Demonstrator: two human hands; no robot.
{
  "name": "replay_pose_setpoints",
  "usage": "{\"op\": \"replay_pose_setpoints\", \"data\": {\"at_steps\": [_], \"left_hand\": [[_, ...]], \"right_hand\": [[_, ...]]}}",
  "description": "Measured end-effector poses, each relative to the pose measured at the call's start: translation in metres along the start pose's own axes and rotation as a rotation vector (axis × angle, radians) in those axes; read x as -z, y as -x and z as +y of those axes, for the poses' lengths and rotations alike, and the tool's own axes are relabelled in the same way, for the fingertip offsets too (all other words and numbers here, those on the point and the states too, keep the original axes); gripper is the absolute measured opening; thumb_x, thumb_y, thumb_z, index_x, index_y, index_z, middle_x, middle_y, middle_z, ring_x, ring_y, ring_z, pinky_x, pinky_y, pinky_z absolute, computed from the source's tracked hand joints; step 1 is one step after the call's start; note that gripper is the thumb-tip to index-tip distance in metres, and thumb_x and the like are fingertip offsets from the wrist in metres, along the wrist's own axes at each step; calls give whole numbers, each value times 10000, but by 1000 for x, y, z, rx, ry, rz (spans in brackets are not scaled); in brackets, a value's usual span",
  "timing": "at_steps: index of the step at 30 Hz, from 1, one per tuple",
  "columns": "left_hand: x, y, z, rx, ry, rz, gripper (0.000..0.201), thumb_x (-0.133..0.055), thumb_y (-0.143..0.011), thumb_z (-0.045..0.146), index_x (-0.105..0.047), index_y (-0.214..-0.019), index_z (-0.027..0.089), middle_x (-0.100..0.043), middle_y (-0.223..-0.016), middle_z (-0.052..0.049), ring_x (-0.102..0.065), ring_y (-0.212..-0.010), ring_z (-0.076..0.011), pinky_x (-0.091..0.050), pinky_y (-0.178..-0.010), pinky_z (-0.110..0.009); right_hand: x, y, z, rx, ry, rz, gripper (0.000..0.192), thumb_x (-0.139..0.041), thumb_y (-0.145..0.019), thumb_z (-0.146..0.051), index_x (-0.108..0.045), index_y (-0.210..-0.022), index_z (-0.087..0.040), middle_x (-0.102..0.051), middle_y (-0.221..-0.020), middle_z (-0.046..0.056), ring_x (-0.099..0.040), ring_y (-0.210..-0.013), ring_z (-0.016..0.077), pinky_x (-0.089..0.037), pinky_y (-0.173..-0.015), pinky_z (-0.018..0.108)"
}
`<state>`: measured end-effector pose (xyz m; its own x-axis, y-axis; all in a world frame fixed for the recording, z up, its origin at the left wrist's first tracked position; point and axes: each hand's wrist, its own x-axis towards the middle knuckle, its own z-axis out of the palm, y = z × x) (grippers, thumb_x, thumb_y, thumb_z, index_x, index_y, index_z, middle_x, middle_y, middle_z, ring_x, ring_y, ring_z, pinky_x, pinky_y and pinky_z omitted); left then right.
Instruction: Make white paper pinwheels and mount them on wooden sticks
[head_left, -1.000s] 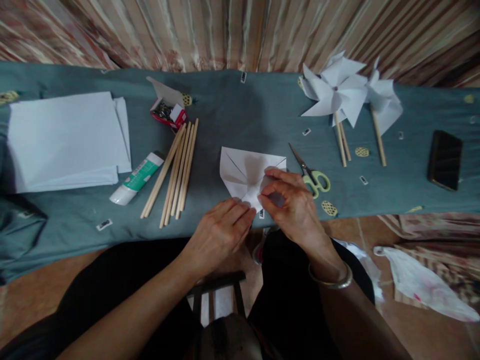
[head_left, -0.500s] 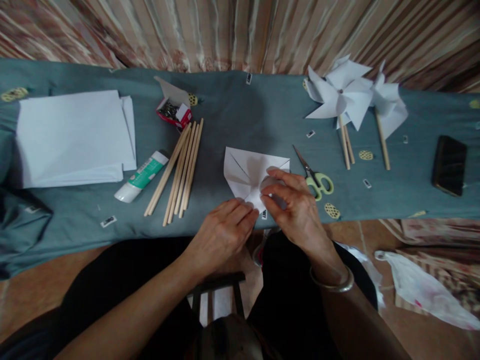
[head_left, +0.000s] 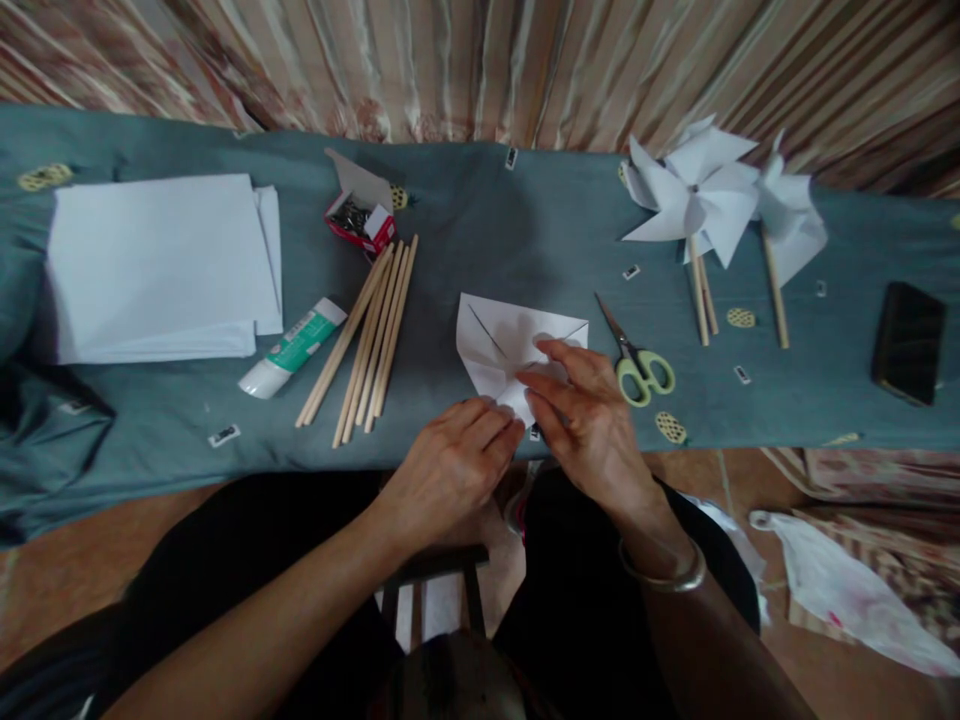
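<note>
Flattening a raised flap, the right hand (head_left: 592, 425) now lies with its fingers spread low on the folded paper square (head_left: 499, 345), where a second ago they pinched it arched. The left hand (head_left: 450, 465), fingers loosely curled, presses the square's near corner. The square lies just left of the scissors (head_left: 637, 365); wooden sticks (head_left: 367, 340) lie farther left.
</note>
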<state>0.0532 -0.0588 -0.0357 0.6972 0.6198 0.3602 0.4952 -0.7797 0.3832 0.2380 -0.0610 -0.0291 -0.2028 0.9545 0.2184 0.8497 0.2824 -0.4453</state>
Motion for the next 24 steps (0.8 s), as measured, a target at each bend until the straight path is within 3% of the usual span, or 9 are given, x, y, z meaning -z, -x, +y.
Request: {"op": "replay_pose_setpoints", "data": {"at_steps": [7, 12, 19, 24], "left_hand": [[1, -1, 0, 6, -3, -29, 171, -556, -913, 144, -657, -1034, 77, -686, -948, -89, -624, -899, -216, -584, -795, -351], [2, -3, 0, 13, -13, -49, 164, -550, -913, 147, -659, -1014, 77, -674, -912, -85, -609, -849, -216, -578, -752, -349], [2, -2, 0, 29, -20, -74, 136, -542, -915, 146, -659, -964, 98, -653, -862, -70, -590, -805, -209, -559, -722, -336], [1, -2, 0, 17, -51, -76, 155, -505, -932, 149, -653, -958, 111, -654, -866, -75, -591, -808, -206, -553, -722, -332]], "right_hand": [[-12, 8, -3, 68, 62, 19, 342, -410, -941, -160, -623, -1208, -184, -478, -1441, 124, -424, -1323, 314, -443, -1059, 515], [-21, 16, -8, 40, 68, 56, 422, -406, -958, -174, -513, -1358, -255, -488, -1438, 106, -427, -1332, 321, -426, -1046, 514], [-33, 24, -12, 75, 133, 66, 507, -373, -973, -174, -355, -1475, -237, -514, -1430, 139, -443, -1322, 330, -429, -1010, 509], [-31, 27, -7, 59, 64, 70, 504, -387, -956, -184, -414, -1452, -268, -501, -1449, 103, -442, -1331, 322, -428, -1038, 527]]}}
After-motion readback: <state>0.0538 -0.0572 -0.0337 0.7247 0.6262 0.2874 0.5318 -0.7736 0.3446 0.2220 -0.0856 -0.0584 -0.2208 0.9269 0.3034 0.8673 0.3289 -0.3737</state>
